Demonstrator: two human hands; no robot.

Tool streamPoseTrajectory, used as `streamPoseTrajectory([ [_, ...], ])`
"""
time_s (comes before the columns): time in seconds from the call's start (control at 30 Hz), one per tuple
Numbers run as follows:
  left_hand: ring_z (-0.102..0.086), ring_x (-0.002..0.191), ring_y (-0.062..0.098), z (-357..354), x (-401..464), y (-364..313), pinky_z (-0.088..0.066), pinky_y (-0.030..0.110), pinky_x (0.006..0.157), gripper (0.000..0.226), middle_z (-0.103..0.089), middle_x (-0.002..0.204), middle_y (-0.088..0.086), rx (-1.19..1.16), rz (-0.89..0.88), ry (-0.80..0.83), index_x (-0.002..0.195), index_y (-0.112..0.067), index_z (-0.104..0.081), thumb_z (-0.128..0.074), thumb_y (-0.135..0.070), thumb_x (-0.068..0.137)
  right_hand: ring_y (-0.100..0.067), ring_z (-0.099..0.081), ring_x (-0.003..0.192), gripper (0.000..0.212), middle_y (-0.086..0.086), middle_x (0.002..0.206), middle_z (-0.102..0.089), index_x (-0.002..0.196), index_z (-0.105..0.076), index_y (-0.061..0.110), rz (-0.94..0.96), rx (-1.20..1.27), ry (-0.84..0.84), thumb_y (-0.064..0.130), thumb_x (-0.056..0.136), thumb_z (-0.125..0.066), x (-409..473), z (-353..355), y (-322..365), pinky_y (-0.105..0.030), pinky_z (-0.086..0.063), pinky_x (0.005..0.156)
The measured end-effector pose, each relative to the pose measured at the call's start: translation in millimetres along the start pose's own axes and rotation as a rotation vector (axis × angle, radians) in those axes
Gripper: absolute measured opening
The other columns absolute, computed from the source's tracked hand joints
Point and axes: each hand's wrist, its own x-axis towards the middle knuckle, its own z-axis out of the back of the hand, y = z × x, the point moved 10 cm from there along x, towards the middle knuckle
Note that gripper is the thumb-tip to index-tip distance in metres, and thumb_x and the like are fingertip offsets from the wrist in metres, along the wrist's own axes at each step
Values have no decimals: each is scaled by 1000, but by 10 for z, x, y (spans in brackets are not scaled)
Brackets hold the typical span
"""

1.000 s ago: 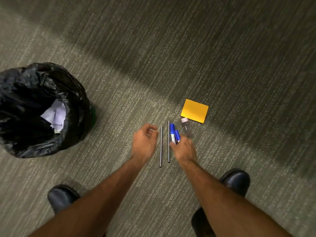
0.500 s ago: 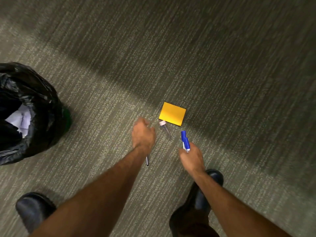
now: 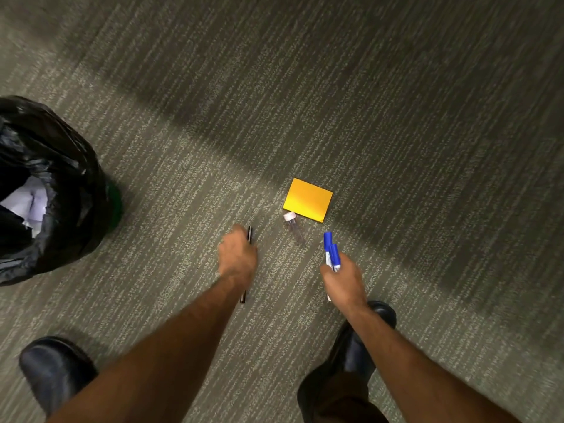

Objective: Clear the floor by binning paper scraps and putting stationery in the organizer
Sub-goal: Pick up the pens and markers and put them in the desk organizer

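My left hand point(image 3: 238, 257) is closed around thin dark pens point(image 3: 249, 235); their ends stick out above the knuckles and below the wrist. My right hand point(image 3: 343, 283) grips two blue-capped markers point(image 3: 331, 250) that point away from me. On the carpet between the hands lies a small clear tube with a pale cap point(image 3: 293, 225). An orange sticky-note pad point(image 3: 308, 199) lies just beyond the tube, touching or nearly touching its cap. The organizer is not in view.
A bin lined with a black bag point(image 3: 70, 190) stands at the left edge, with white paper scraps point(image 3: 26, 203) inside. My black shoes point(image 3: 55, 367) point(image 3: 380, 312) stand near the bottom. Striped grey-green carpet point(image 3: 396, 117) covers the floor.
My left hand has closed on the thin pens that lay on the carpet and lifted them. My right hand has lifted the blue markers. The view has shifted right; the bin is now at the left edge.
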Motion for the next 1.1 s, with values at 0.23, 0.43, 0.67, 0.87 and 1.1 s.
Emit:
streamPoseTrajectory([
  [0.23,-56,69,1,157,-31,-46,-49,18,55,5,-61,84,-5,-32,-104,75,99,-13,-61,-56,-11,100,-15,-51,63,12,-1,73,-55,81,-55,20,44,69,83,16,91,-57,-87,-45,298,-29,-43,58],
  [0.43,-60,72,-1,721,-269,-68,-47,10,52,27,-66,90,-10,-185,-113,123,122,-12,-68,-65,-11,95,-20,-61,71,13,-14,76,-69,89,-64,11,41,96,133,13,93,-52,-452,-5,672,-34,-46,69],
  [0.67,-72,78,17,2252,-795,-810,-62,36,76,17,-71,89,-5,-398,-293,102,107,-12,-73,-64,-15,94,-22,-65,74,15,-7,73,-69,88,-65,25,217,134,111,18,91,-52,-1340,249,2139,-40,-51,73],
  [0.87,-74,74,26,4006,-1510,-1651,-60,48,80,17,-75,78,8,-563,-466,35,84,-31,-70,-59,-18,84,-21,-50,57,17,0,58,-58,80,-62,24,415,241,41,17,75,-47,-2486,757,3783,-37,-42,57],
  [1.1,-65,59,18,6170,-2657,-2557,-60,54,70,21,-66,66,-9,-554,-676,-17,88,-36,-69,-55,-21,85,-19,-44,59,16,-2,61,-52,86,-59,16,578,262,45,9,81,-45,-4269,1552,5572,-34,-36,55],
])
